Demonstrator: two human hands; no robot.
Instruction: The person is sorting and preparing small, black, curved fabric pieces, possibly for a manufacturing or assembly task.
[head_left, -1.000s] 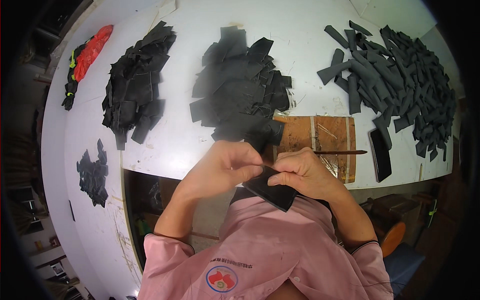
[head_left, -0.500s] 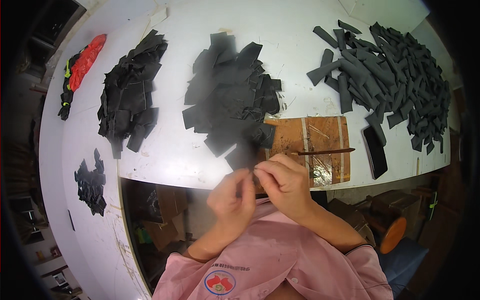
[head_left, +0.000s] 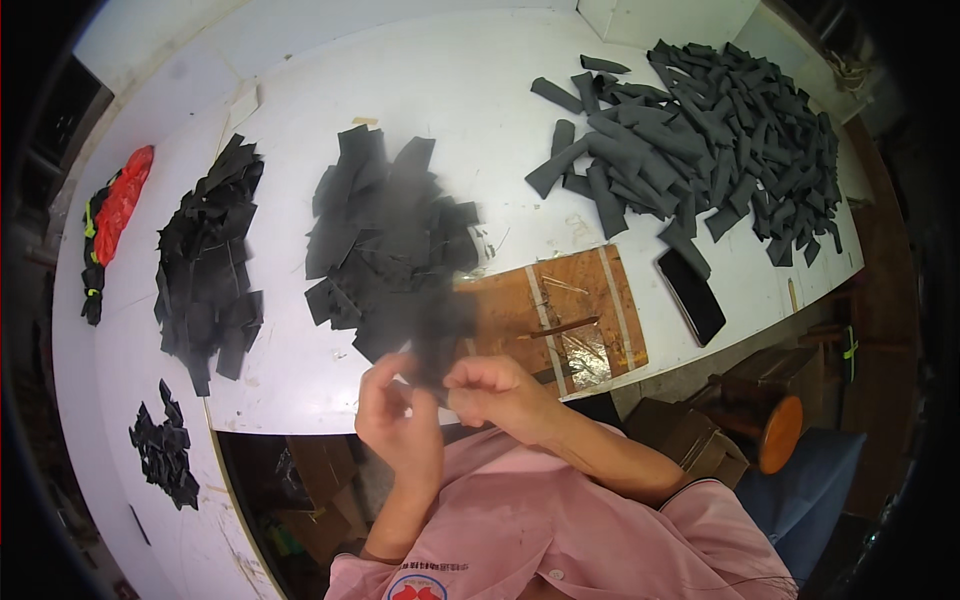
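Note:
Just past the table's front edge, my left hand [head_left: 402,425] and my right hand [head_left: 505,400] are close together with fingers pinched. Between their fingertips is a small black fabric piece [head_left: 430,380], partly hidden by the fingers and blurred. Beyond it, a broad heap of flat black fabric pieces [head_left: 380,245] spreads over the white table [head_left: 250,405], its near side hazy in the picture. Beside my right hand lies a brown board [head_left: 515,290] with pale strips, and a thin pointed brown stick [head_left: 565,327] rests on it.
Further left are another black fabric heap [head_left: 205,270], a smaller heap [head_left: 163,450] and a red plastic bag [head_left: 123,210]. At the right, many rolled dark grey fabric tubes [head_left: 720,140] are piled, near a phone [head_left: 690,300]. A round-topped stool [head_left: 780,433] stands below the table.
The view has turned, so the table things sit further left in it. My hands stay close together, and my left fingers are raised and spread slightly more around the black piece.

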